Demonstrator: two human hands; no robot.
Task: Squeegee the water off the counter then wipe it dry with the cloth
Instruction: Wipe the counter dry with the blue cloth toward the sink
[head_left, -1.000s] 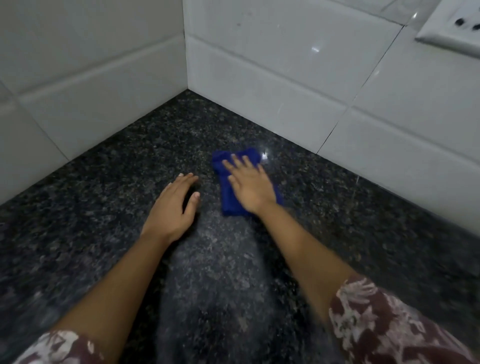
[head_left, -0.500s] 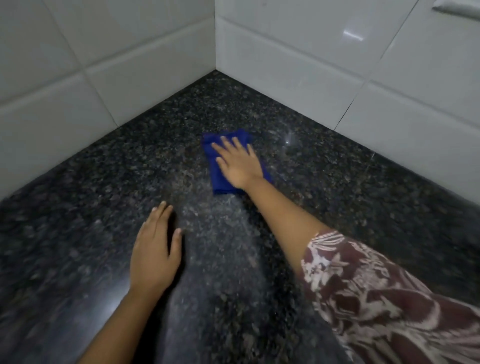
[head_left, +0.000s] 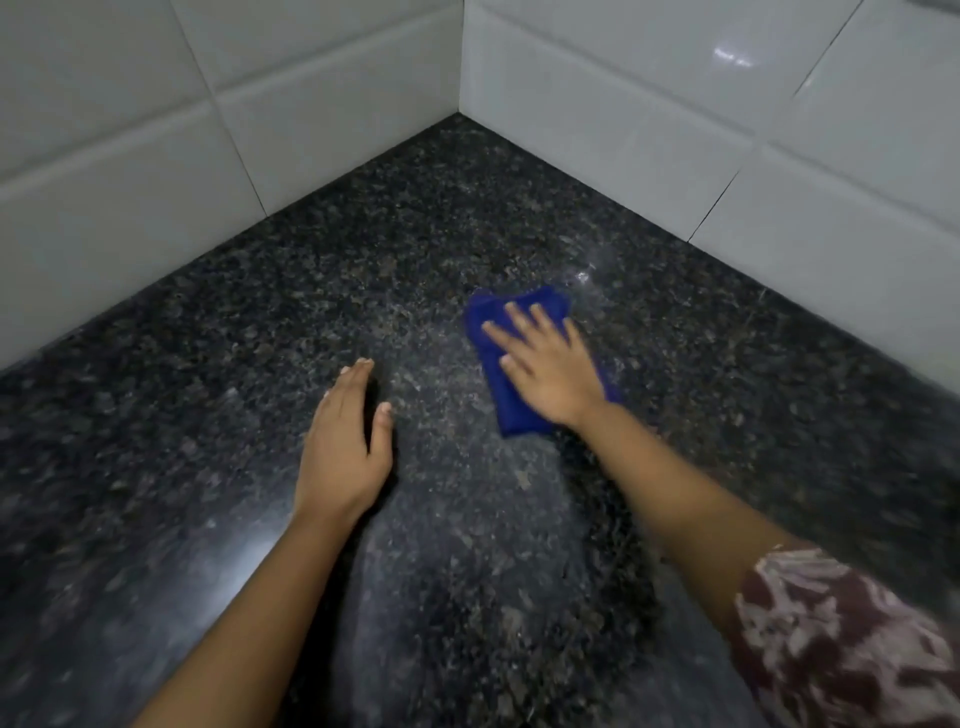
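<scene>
A folded blue cloth (head_left: 501, 395) lies flat on the dark speckled granite counter (head_left: 363, 249), a little right of the middle. My right hand (head_left: 545, 364) presses down on the cloth with its fingers spread, covering most of it. My left hand (head_left: 345, 447) rests palm down on the bare counter to the cloth's left, fingers together and thumb apart, holding nothing. No squeegee is in view. A dull streaky patch on the stone runs from the cloth toward me.
White tiled walls (head_left: 597, 104) meet in a corner (head_left: 460, 111) at the back of the counter and close it off on the left and right. Patterned maroon sleeve (head_left: 841, 639) covers my right upper arm at the lower right.
The right hand has slid the cloth to the right and a little nearer. The left hand has shifted forward on the counter. The view has tilted, so the wall socket is out of frame.
</scene>
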